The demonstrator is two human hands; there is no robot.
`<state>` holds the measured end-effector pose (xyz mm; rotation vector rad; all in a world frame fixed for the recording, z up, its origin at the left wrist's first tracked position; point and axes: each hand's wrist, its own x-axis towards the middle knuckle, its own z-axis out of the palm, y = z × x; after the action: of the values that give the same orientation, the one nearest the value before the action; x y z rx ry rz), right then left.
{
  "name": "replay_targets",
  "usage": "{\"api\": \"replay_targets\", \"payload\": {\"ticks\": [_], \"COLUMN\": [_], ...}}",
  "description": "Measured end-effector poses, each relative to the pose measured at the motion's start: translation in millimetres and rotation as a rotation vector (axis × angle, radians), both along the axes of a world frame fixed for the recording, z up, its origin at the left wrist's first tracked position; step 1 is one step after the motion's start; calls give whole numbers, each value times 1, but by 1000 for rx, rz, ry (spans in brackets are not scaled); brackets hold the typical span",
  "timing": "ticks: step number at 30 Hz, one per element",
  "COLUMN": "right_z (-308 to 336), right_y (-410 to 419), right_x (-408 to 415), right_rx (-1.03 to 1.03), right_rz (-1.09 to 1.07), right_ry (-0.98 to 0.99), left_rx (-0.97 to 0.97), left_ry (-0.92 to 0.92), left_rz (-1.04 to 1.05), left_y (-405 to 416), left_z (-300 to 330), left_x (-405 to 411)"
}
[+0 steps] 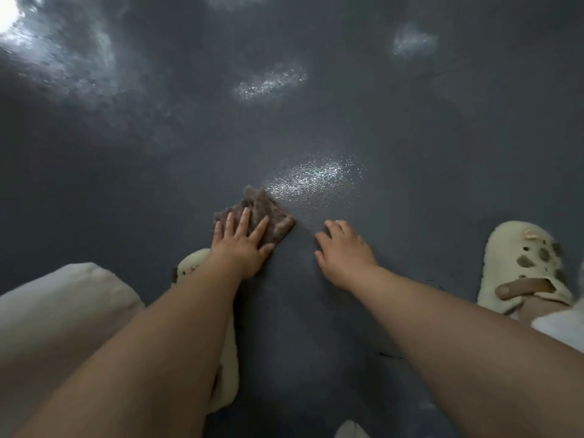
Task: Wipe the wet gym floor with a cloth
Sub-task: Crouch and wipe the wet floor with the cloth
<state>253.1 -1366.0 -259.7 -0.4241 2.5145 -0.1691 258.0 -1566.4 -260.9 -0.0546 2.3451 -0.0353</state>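
A person is crouching over a dark gym floor (126, 191), the left hand (241, 245) pressing flat, fingers spread straight, on a brown cloth (268, 213) lying directly beneath and ahead of it. The cloth's long axis is running diagonally, away and to the left, its right edge touching a glistening wet patch (316, 178) just ahead and to the right. The right hand (343, 251) is resting on the bare floor beside the cloth, fingers bent down, holding nothing. The left hand is nearer the patch; a cream clog (524, 267) is standing far right.
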Motion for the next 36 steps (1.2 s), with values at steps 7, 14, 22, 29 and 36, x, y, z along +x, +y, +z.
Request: {"api": "replay_targets", "payload": {"ticks": [7, 14, 22, 29, 36], "right_z": [68, 111, 105, 82, 29], "right_y": [-40, -90, -100, -116, -150], "right_x": [10, 39, 50, 26, 24], "right_rx": [74, 17, -2, -26, -93], "right_rz": [-71, -204, -152, -94, -183], "right_ry": [-95, -1, 10, -8, -55], "left_rx": [135, 202, 132, 168, 178], "left_ry": [110, 248, 203, 143, 52], "left_rz": [98, 231, 237, 328, 332], "left_y": [-2, -5, -7, -20, -58], "left_z": [69, 114, 110, 88, 43], "left_x": [32, 75, 93, 77, 75]}}
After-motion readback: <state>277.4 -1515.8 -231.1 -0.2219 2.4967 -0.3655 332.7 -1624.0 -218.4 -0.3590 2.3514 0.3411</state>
